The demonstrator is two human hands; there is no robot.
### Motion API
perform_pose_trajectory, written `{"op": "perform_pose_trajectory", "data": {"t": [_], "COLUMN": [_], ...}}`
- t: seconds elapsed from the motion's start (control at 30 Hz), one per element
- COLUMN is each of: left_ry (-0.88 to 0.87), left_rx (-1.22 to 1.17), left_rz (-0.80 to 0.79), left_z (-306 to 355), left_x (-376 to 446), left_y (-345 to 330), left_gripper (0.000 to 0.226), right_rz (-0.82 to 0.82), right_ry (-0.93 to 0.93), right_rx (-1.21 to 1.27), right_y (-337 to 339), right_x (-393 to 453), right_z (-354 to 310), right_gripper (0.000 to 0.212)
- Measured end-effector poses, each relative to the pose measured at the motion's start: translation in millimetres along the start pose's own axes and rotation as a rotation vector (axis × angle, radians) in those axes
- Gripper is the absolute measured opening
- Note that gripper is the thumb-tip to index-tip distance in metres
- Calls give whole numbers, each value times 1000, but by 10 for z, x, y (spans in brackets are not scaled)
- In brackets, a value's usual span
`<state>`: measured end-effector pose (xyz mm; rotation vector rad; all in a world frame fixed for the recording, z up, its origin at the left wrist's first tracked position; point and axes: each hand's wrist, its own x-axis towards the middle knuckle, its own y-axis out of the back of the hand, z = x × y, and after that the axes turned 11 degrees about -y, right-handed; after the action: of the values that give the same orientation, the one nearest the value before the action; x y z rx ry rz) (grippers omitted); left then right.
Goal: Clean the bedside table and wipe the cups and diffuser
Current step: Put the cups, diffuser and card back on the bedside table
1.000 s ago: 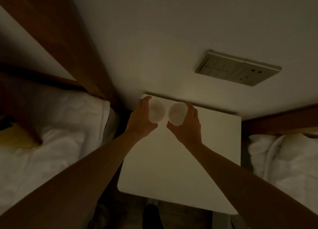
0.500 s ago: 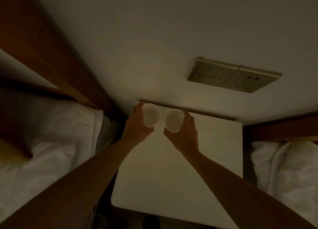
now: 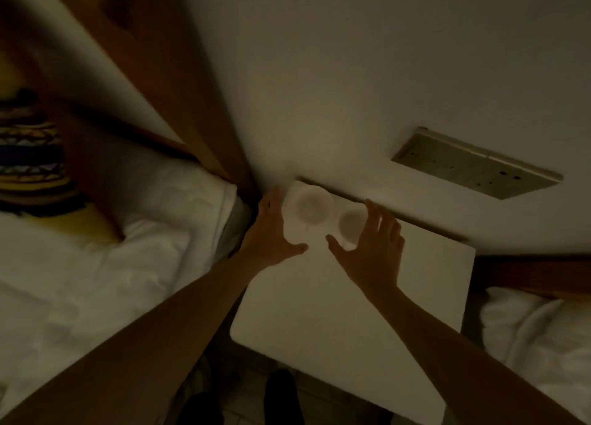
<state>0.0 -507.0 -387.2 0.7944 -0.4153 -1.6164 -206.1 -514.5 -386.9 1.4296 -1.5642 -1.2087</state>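
The left hand [image 3: 271, 232] is spreading its fingers [image 3: 275, 197] wide, released, curving beside the left cup [image 3: 308, 208] without clearly closing on it; whether the fingers are touching the wall of the cup I cannot tell in this dim, blurred light. The right hand [image 3: 371, 248] is likewise splayed and released, its fingers [image 3: 374, 212] arching over the far side of the right cup [image 3: 351, 223], thumb reaching under toward the near side.

Both cups are standing upright, mouths up, just beside each other at the far left corner of the tabletop [image 3: 335, 312], close against the wall [image 3: 319, 89].

They are looking pale, round and smooth-walled (translucent, perhaps thin plastic or frosted glass), so I am judging them light, stiff and somewhat slippery, possibly fragile. The safest hold is probably around the side wall below the rim, thumb opposing fingers.

The tabletop is looking flat, matte and off-white with rounded corners. White quilted bedding [image 3: 96, 264] is lying soft on the left, and a socket panel [image 3: 476, 172] is sitting on the wall.
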Motion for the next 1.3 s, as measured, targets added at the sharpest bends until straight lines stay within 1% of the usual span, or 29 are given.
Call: {"op": "perform_pose_trajectory", "data": {"t": [0.07, 0.17, 0.23, 0.33, 0.47, 0.67, 0.8, 0.9, 0.97, 1.03, 1.13, 1.17, 1.2, 1.23, 1.3], "left_ry": [16, 53, 140, 288, 414, 628, 773, 847, 877, 902, 1001, 1040, 1072, 1101, 1142], "left_rx": [37, 49, 37, 63, 39, 13, -60, -115, -158, -220, -369, -419, -446, -461, -473], "left_rz": [-3, 30, 71, 180, 290, 341, 423, 466, 482, 537, 651, 692, 737, 789, 882], "left_z": [-93, -329, -519, -825, -1240, -1993, -2394, -2635, -2765, -2881, -3045, -3104, -3162, -3219, -3331], "left_x": [-239, -633, -900, -1406, -2150, -3405, -4138, -4599, -4884, -5126, -5421, -5505, -5581, -5656, -5776], "left_y": [188, 542, 817, 1200, 1477, 1474, 1342, 1286, 1258, 1204, 1108, 1082, 1063, 1051, 1059], "left_gripper": [132, 129, 129, 132, 132, 128, 124, 118, 111, 94, 47, 34, 26, 23, 29], "right_rz": [7, -59, -111, -165, -269, -417, -512, -565, -600, -639, -692, -714, -737, -764, -827], "right_ry": [86, 207, 280, 409, 556, 714, 836, 907, 940, 967, 1019, 1036, 1053, 1067, 1076], "right_rx": [10, 20, -6, -29, -13, 6, -80, -145, -172, -195, -221, -229, -233, -242, -256], "right_y": [110, 190, 199, 128, -68, -482, -780, -993, -1143, -1294, -1548, -1635, -1726, -1817, -1995], "right_x": [-82, -219, -315, -543, -974, -1857, -2432, -2820, -3053, -3278, -3606, -3704, -3794, -3881, -4042], "right_z": [-154, -478, -730, -1178, -1734, -2479, -2855, -3114, -3283, -3457, -3729, -3819, -3900, -3979, -4127], "right_gripper": [95, 85, 85, 85, 89, 91, 90, 89, 88, 86, 82, 80, 77, 75, 71]}}
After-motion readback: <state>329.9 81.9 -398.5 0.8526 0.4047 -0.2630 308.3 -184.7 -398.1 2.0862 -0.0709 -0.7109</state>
